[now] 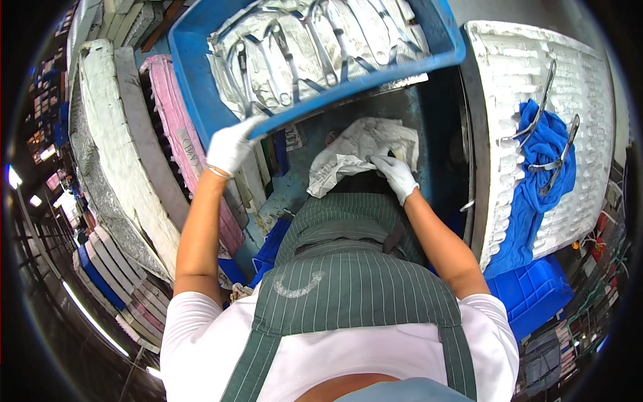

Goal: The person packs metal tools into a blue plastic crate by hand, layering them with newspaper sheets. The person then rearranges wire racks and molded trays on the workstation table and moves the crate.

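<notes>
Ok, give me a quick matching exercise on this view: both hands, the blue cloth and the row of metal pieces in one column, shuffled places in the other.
1. Left hand
2. Right hand
3. Blue cloth
4. Row of metal pieces

A. On the white ridged board, under two metal tools
B. At the crumpled paper sheet
C. Inside the blue tub
D. At the tub's near left corner

Pairs: 1-D, 2-B, 3-A, 4-C
</notes>
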Tool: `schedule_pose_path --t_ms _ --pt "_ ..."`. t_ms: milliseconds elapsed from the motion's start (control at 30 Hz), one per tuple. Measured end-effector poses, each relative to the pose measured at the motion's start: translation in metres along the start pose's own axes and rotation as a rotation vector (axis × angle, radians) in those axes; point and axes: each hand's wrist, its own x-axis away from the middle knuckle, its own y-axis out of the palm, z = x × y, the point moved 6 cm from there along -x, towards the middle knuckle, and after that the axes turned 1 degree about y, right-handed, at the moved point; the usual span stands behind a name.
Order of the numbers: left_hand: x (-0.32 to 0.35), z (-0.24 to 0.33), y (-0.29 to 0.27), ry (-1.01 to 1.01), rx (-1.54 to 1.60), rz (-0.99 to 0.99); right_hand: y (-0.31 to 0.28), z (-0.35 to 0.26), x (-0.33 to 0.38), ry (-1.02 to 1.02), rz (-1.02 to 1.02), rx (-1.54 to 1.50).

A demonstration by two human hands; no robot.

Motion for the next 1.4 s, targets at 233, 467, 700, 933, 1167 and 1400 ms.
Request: schedule_pose_path --t_ms 233,467,700,933,1167,1400 --pt "0.012 -0.007 0.029 -0.074 0.044 0.037 -0.036 -0.028 0.019 -0.075 0.208 0.076" --pt "0.025 -0.012 0.029 -0.065 0.075 0.104 -0.066 -0.160 0.054 -0.357 0.471 -0.069" --pt "0.018 -0.006 0.019 -0.019 0.205 0.118 -0.095 -0.205 0.004 -0.235 0.600 -0.077" --pt "0.028 -0.012 0.027 0.029 0.252 0.115 -0.101 -0.191 0.009 -0.328 0.627 -0.051" --pt "0.027 -0.002 0.014 -0.065 0.026 -0.114 -0.092 -0.179 0.049 -0.196 0.442 -0.080" --pt "-0.016 0.148 -0.040 -0.150 1.211 -0.132 -0.045 -0.211 0.142 -0.353 0.184 -0.059"
